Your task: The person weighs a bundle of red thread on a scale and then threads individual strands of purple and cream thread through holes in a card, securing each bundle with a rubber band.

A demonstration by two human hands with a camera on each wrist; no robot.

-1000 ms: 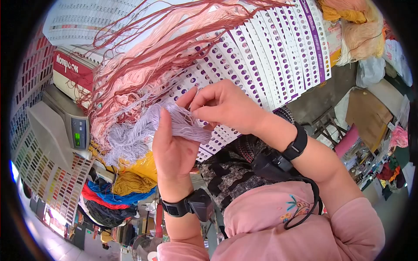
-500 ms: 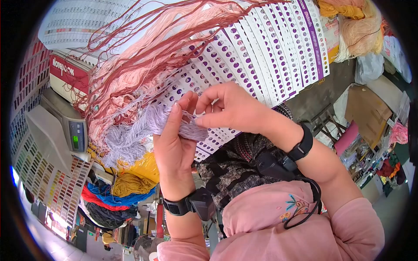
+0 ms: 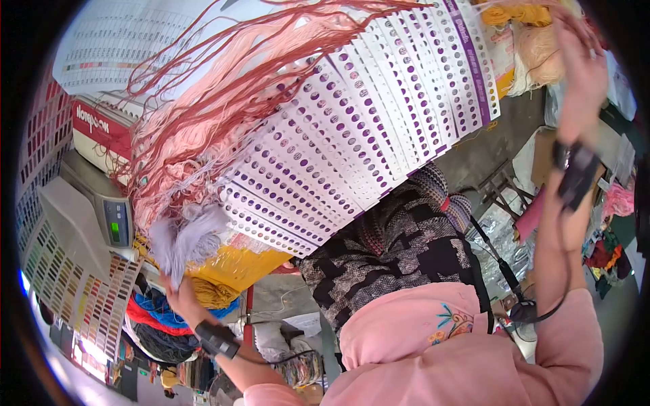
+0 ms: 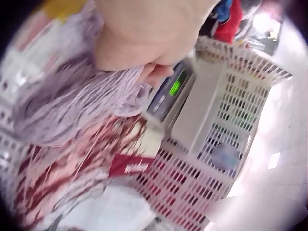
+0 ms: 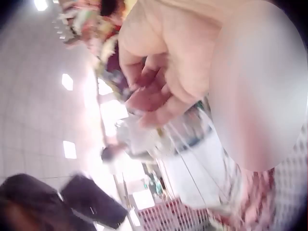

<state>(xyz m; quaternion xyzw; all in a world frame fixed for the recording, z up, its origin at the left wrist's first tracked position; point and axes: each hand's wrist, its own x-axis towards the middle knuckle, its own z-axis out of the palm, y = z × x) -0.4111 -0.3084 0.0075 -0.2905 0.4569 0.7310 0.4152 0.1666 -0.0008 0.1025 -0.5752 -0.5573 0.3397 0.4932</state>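
My left hand (image 3: 177, 287) is low at the left and grips a bundle of lilac thread (image 3: 186, 237), whose loose ends stand up above the fist. In the left wrist view the same hand (image 4: 144, 33) has its fingers curled round the lilac thread (image 4: 72, 106). My right hand (image 3: 579, 68) is raised high at the upper right, blurred, far from the bundle. In the right wrist view its fingers (image 5: 149, 96) are curled together, and thin pale strands run down from under them.
White cards with purple dots (image 3: 352, 122) fan across the middle, under long pink and red threads (image 3: 203, 108). A weighing scale (image 3: 101, 203), a red box (image 3: 95, 122) and colour charts (image 3: 74, 284) lie at the left. Yellow yarn (image 3: 230, 267) is below, peach yarn (image 3: 535, 47) at the top right.
The hands, together over the lilac bundle before, have flung apart. The left dropped to the lower left with the bundle. The right swung up to the upper right.
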